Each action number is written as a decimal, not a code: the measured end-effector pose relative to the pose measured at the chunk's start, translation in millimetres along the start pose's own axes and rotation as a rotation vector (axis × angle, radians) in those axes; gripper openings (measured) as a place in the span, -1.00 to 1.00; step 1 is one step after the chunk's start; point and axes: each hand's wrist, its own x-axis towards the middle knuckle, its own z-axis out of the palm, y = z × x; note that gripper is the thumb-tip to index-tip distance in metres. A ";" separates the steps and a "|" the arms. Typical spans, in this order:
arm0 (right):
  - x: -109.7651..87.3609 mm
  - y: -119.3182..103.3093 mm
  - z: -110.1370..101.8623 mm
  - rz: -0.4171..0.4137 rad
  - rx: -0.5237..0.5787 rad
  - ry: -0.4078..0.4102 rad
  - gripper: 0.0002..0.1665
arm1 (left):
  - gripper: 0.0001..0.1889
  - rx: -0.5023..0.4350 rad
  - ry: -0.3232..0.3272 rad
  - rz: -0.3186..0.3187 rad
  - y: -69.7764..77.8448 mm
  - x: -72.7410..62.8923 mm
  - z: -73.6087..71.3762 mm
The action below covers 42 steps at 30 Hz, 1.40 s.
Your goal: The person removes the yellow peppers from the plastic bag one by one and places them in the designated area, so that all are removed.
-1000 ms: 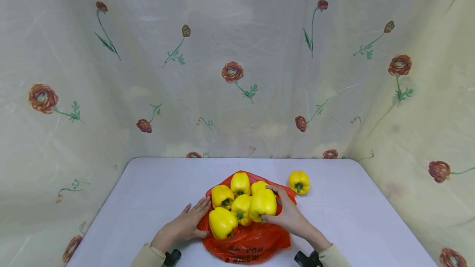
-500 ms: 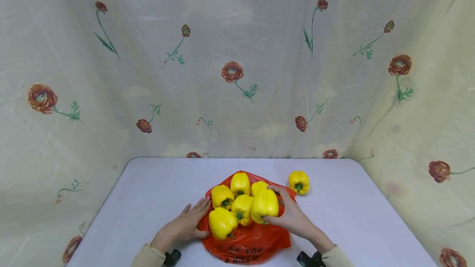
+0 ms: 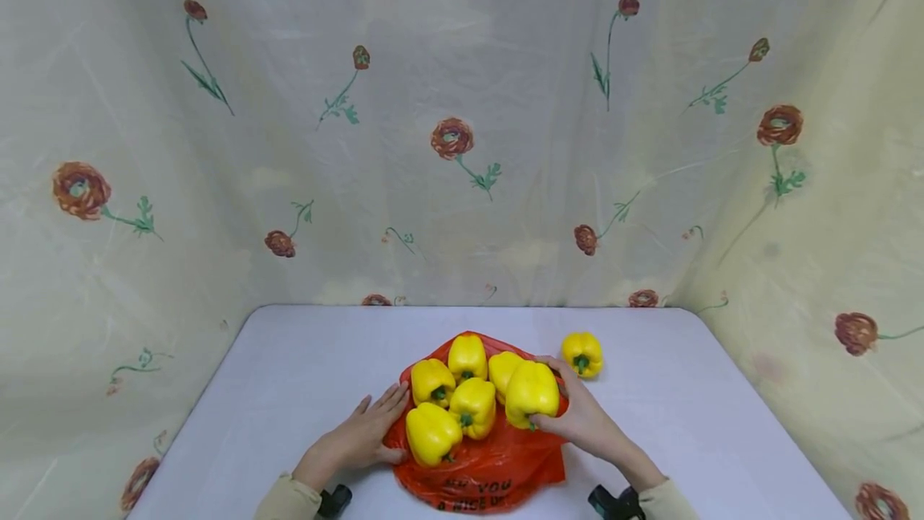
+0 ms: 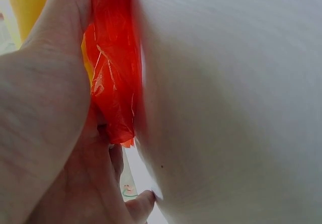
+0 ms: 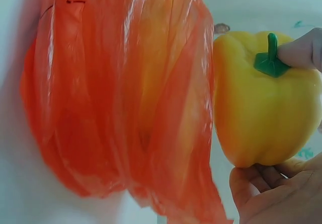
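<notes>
A yellow bell pepper (image 3: 532, 394) with a green stem is gripped by my right hand (image 3: 588, 420). In the right wrist view, the thumb (image 5: 303, 51) presses beside the stem of this bell pepper (image 5: 266, 103), and the fingers hold its opposite side. It stands up at the right side of a red plastic bag (image 3: 498, 460) with black lettering. Several more yellow bell peppers (image 3: 431, 435) sit in the bag's wide mouth. My left hand (image 3: 364, 433) rests against the bag's left side, fingers extended; in the left wrist view its thumb overlaps the red plastic (image 4: 113, 68).
One more yellow bell pepper (image 3: 581, 355) lies on the white table (image 3: 310, 359) behind the bag, to the right. Flower-printed curtains (image 3: 534, 183) hang behind the table and along both sides.
My right hand has moved right with its bell pepper, uncovering more of the one behind. The middle bell pepper has shifted slightly right. My left hand has stayed in place.
</notes>
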 end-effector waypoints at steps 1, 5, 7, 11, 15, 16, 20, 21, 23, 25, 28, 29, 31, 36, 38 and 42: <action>-0.3 0.9 -1.9 -0.002 -0.005 0.001 0.02 | 0.03 0.002 0.001 0.001 -0.4 0.3 -0.2; -2.7 5.7 -9.8 -0.025 -0.026 0.016 0.00 | 0.03 0.003 0.000 0.010 -1.0 1.6 -1.3; -4.0 7.9 -14.7 -0.045 -0.028 0.025 -0.01 | 0.03 0.005 -0.002 0.012 -0.9 1.5 -1.7; -5.4 11.4 -26.0 -0.071 -0.026 0.051 -0.02 | 0.03 0.003 -0.002 0.016 -0.4 0.7 -1.7; -4.8 15.5 -38.2 -0.074 -0.047 0.092 -0.03 | 0.02 -0.005 0.006 0.016 0.5 -0.6 -1.9; -4.9 16.5 -41.3 -0.074 -0.054 0.104 -0.03 | 0.02 -0.006 0.007 0.016 0.7 -0.9 -2.0; -5.1 20.8 -55.3 -0.082 -0.079 0.138 -0.02 | 0.02 -0.002 0.005 0.013 0.4 -1.4 -1.0; -5.2 21.8 -58.9 -0.081 -0.084 0.143 -0.01 | 0.02 0.000 0.004 0.013 0.1 -1.3 -0.6; -4.7 23.6 -66.4 -0.078 -0.092 0.157 0.00 | 0.02 0.002 0.003 0.013 -0.3 -1.1 -0.1; -3.0 25.9 -73.6 -0.082 -0.094 0.171 0.00 | 0.02 0.007 0.003 0.015 -0.8 -0.9 -0.1; 0.7 30.4 -83.8 -0.081 -0.103 0.188 -0.01 | 0.02 0.011 0.006 0.017 -1.3 -1.0 -1.1; 2.5 32.6 -87.1 -0.081 -0.102 0.192 -0.01 | 0.01 0.011 0.005 0.018 -1.5 -1.0 -1.6; 6.0 36.9 -93.4 -0.069 -0.102 0.197 -0.01 | 0.01 0.009 0.004 0.016 -1.5 -1.0 -2.3; 14.1 49.8 -105.6 -0.014 -0.103 0.197 -0.01 | 0.01 0.002 -0.001 0.016 -0.3 -1.4 -2.7; 16.9 54.7 -108.5 0.010 -0.104 0.192 0.00 | 0.00 0.001 0.001 0.020 0.3 -1.8 -2.8; 22.0 63.4 -112.1 0.038 -0.105 0.185 0.01 | 0.00 0.002 0.002 0.022 2.1 -2.8 -3.0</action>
